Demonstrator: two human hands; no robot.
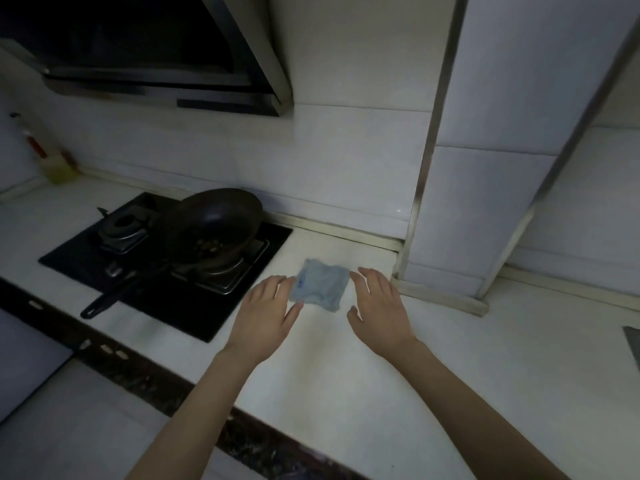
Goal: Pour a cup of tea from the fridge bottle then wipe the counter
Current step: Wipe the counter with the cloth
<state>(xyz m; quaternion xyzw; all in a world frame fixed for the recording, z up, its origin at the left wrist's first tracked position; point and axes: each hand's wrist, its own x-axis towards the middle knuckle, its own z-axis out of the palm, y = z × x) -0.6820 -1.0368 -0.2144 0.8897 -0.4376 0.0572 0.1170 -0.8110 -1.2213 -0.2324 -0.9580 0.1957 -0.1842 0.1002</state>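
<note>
Dim light falls on a white kitchen counter [450, 375] that runs along a pale tiled wall [346, 150], with a dark speckled strip [156, 379] along its front edge. A small light-blue cloth [320, 284], crumpled and roughly square, lies flat on the counter just to the right of a black gas hob [194, 313].

The person's two bare forearms reach in from below, and the hands flank the cloth. The left hand [265, 318] is spread, palm down, with its fingers straight; the fingertips are at the cloth's left edge and the thumb is by its lower left corner. The right hand [381, 306] is likewise spread with relaxed, straight fingers, just beside the cloth's right edge. Whether either hand actually touches the fabric cannot be told. Neither one grips it.

On the hob's right burner sits a dark frying pan [214, 220], its long handle [117, 296] pointing toward the counter's front edge. A range hood [156, 64] hangs above. A tiled column [485, 168] stands on the counter behind the right hand. Blurred bottles [59, 168] stand by the wall at far left.
</note>
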